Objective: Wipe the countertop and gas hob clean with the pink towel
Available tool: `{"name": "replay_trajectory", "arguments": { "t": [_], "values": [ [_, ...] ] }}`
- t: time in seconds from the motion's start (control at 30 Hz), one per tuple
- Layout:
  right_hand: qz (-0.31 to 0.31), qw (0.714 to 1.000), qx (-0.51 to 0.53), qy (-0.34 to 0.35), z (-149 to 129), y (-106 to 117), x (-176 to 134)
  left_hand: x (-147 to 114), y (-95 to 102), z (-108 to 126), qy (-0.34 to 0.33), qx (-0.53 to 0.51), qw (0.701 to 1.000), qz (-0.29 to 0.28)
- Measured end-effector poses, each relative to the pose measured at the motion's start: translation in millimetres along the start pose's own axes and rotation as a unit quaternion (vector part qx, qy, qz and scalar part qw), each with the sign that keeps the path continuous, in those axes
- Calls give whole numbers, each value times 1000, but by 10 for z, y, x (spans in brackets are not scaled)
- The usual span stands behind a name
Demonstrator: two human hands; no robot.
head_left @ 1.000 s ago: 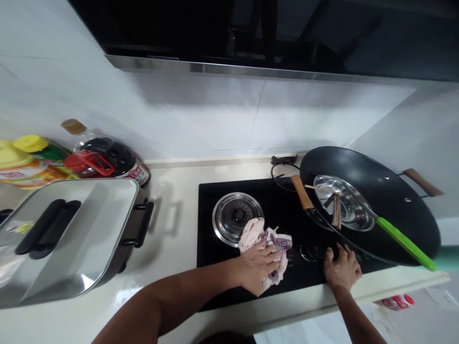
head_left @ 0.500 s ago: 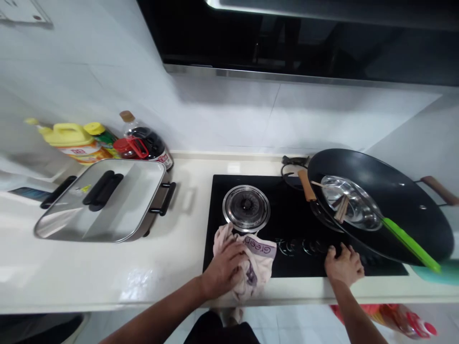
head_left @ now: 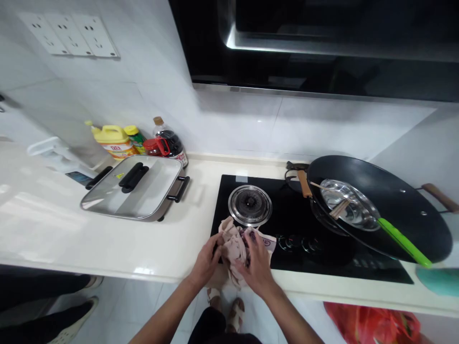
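Note:
A crumpled pale pink cloth [head_left: 234,251] with purple lettering lies bunched on the front left of the black cooktop [head_left: 287,215], partly over the counter edge. My left hand [head_left: 206,260] is at the cloth's left side, its fingers curled against the fabric. From the right, my right hand [head_left: 258,267] grips the cloth between thumb and fingers. Just behind the cloth sits the left burner [head_left: 250,205], a round metal ring. The cooktop's dials [head_left: 301,243] are to the right of my right hand.
A large black wok [head_left: 405,210] holding a metal bowl [head_left: 362,210] and a green-handled utensil [head_left: 405,241] covers the cooktop's right. Left on the counter stands a lidded electric pan [head_left: 154,191], with bottles [head_left: 172,143] behind. A range hood [head_left: 315,71] hangs overhead. Another person's legs [head_left: 43,296] show lower left.
My right hand has left the dials and moved left onto the cloth. My left hand has shifted to the cloth's left side. The view has turned left.

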State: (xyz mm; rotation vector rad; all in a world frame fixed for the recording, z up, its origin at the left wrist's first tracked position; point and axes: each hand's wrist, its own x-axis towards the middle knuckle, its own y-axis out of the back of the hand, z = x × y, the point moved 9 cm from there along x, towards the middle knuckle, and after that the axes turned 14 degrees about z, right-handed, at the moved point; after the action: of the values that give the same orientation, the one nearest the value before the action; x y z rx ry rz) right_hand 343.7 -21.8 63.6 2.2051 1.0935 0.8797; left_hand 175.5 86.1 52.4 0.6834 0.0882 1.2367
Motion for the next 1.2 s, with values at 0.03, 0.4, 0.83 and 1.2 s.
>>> {"name": "replay_trajectory", "arguments": {
  "t": [0.03, 0.4, 0.83, 1.2],
  "values": [
    [-31, 999, -24, -14, -86, -193, 74, 0, 109, -64, 8, 19, 1000, 19],
    [-117, 982, -22, 145, -651, -755, -156, -18, 1530, -1019, 148, 375, 903, 149],
    [-73, 872, 410, -258, -22, -352, -96, 15, 1481, -1063, 183, 416, 882, 124],
    [91, 992, -83, 23, 450, 552, 366, -1, 1467, -1119, 150, 430, 880, 133]
  ]
}}
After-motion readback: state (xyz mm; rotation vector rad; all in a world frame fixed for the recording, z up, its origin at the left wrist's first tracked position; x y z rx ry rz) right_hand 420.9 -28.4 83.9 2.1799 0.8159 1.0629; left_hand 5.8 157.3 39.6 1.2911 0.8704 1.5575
